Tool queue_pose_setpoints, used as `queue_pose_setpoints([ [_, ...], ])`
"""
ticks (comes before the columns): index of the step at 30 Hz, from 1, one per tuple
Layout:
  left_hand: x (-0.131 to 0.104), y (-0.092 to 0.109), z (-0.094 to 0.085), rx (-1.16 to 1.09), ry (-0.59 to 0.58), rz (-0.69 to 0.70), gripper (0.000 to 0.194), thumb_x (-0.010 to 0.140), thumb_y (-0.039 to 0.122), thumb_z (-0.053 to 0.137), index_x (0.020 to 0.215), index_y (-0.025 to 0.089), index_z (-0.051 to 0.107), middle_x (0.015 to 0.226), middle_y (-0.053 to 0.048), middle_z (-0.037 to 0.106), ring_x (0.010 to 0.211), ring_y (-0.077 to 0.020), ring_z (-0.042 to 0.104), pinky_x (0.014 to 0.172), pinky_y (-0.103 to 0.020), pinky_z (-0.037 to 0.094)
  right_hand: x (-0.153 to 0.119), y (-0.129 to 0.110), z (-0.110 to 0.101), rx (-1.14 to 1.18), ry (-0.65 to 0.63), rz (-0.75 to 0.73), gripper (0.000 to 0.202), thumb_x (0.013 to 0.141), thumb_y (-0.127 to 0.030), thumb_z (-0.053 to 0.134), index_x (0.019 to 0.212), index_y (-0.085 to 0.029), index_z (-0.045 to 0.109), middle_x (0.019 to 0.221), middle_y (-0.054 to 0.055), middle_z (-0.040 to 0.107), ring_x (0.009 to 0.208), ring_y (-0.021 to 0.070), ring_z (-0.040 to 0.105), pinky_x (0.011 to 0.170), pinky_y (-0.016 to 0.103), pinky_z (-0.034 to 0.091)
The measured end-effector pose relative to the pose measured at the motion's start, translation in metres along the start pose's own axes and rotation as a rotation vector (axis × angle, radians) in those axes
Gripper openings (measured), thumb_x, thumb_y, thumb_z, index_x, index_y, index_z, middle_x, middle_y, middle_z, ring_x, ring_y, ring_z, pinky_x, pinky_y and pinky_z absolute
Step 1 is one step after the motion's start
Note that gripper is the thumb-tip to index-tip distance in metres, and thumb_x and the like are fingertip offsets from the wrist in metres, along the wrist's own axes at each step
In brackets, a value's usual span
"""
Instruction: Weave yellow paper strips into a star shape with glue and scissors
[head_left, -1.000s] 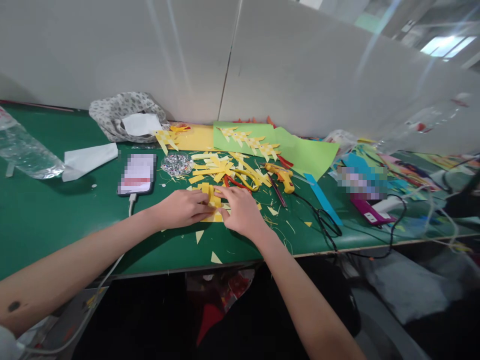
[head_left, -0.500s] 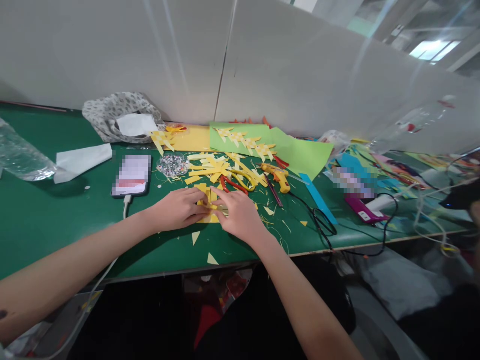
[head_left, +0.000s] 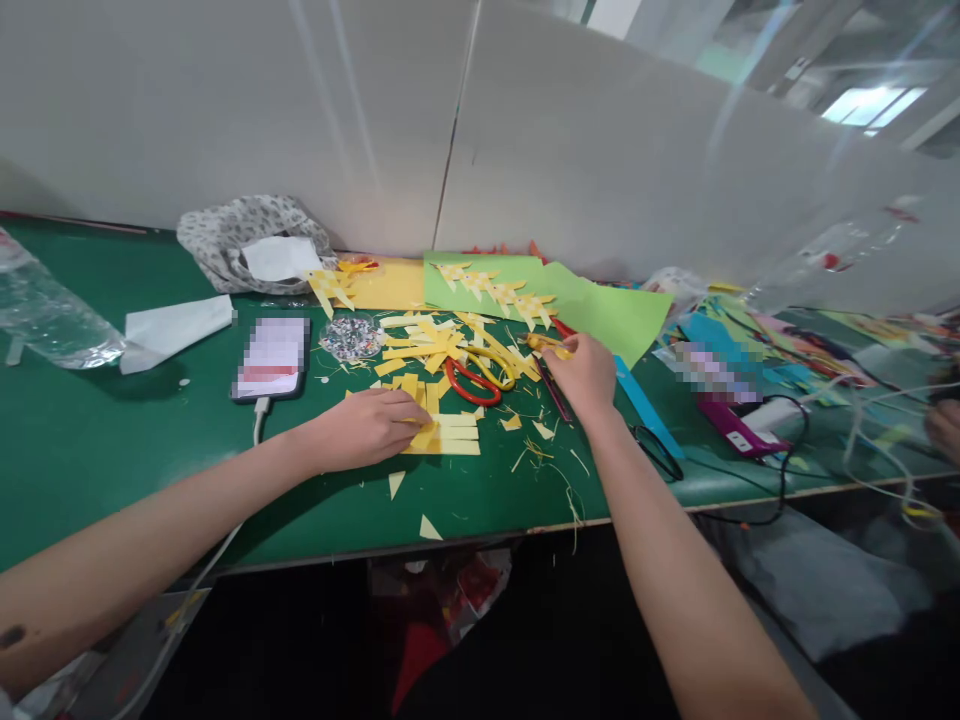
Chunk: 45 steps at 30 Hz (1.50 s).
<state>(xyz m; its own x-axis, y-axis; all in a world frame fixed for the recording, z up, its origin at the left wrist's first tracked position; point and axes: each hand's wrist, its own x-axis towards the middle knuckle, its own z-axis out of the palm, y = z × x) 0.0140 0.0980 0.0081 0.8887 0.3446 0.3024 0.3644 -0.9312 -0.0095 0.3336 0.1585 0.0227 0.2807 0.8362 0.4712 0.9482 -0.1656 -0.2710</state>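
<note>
My left hand point(head_left: 375, 428) presses down with bent fingers on yellow paper strips point(head_left: 454, 435), which cross one another flat on the table; its fingertips cover part of the crossing. Further right, my right hand point(head_left: 585, 375) has its fingers closed round a yellow hot glue gun point(head_left: 546, 345), whose handle is mostly hidden by the palm. Between the hands lie scissors with a red handle loop point(head_left: 472, 385) and a yellow one. A dark red pen-like tool point(head_left: 553, 390) rests just left of my right hand.
Loose yellow strips point(head_left: 420, 345) lie behind the crossed ones. A dish of small beads point(head_left: 351, 338) and a plugged-in phone point(head_left: 271, 358) are on the left. Woven yellow pieces point(head_left: 499, 290) rest on green paper point(head_left: 611, 310). A blue strip point(head_left: 649, 408) and cables lie right.
My right hand has left the yellow strips, moved right and closed on the glue gun. My left hand stays on the strips, more of which now show.
</note>
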Motion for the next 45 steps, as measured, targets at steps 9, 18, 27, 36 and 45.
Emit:
queue_pose_setpoints([
  [9, 0.0, -0.001, 0.0, -0.018, 0.024, 0.032, 0.026, 0.089, 0.019, 0.042, 0.08, 0.014, 0.066, 0.107, -0.01, 0.064, 0.096, -0.0206, 0.058, 0.08, -0.034, 0.048, 0.016, 0.018, 0.013, -0.162, -0.214, 0.172, 0.048, 0.059, -0.047, 0.063, 0.094, -0.017, 0.05, 0.087, 0.014, 0.064, 0.08, 0.0304, 0.06, 0.063, 0.036, 0.043],
  [18, 0.0, 0.0, 0.001, 0.047, -0.012, 0.021, 0.028, 0.09, 0.02, 0.039, 0.083, 0.014, 0.065, 0.108, -0.009, 0.064, 0.092, -0.0189, 0.058, 0.074, -0.03, 0.049, 0.012, 0.016, 0.002, 0.213, 0.112, 0.272, 0.049, 0.059, -0.041, 0.063, 0.099, -0.019, 0.046, 0.087, 0.007, 0.062, 0.082, 0.0231, 0.06, 0.072, 0.034, 0.044],
  [27, -0.002, -0.002, 0.006, 0.04, -0.018, 0.017, 0.026, 0.09, 0.021, 0.039, 0.087, 0.016, 0.065, 0.111, -0.006, 0.062, 0.095, -0.0191, 0.057, 0.074, -0.031, 0.048, -0.018, -0.027, -0.035, 0.383, -0.17, -0.343, 0.061, 0.061, -0.032, 0.068, 0.119, -0.024, 0.048, 0.099, 0.006, 0.06, 0.092, 0.0227, 0.059, 0.08, 0.038, 0.045],
  [36, 0.0, 0.0, 0.004, 0.057, -0.019, 0.034, 0.025, 0.09, 0.02, 0.04, 0.086, 0.016, 0.064, 0.109, -0.007, 0.063, 0.095, -0.0186, 0.057, 0.077, -0.03, 0.047, -0.043, -0.06, -0.033, 0.272, -0.229, -0.641, 0.055, 0.072, -0.023, 0.061, 0.125, -0.029, 0.045, 0.103, 0.004, 0.056, 0.096, 0.0213, 0.055, 0.079, 0.034, 0.047],
  [45, -0.001, -0.001, 0.003, 0.079, -0.047, 0.031, 0.028, 0.09, 0.021, 0.039, 0.087, 0.016, 0.065, 0.11, -0.007, 0.063, 0.096, -0.0186, 0.056, 0.076, -0.03, 0.048, -0.044, -0.059, -0.03, 0.221, -0.254, -0.693, 0.053, 0.074, -0.02, 0.058, 0.125, -0.029, 0.046, 0.102, 0.004, 0.056, 0.096, 0.0215, 0.054, 0.077, 0.033, 0.046],
])
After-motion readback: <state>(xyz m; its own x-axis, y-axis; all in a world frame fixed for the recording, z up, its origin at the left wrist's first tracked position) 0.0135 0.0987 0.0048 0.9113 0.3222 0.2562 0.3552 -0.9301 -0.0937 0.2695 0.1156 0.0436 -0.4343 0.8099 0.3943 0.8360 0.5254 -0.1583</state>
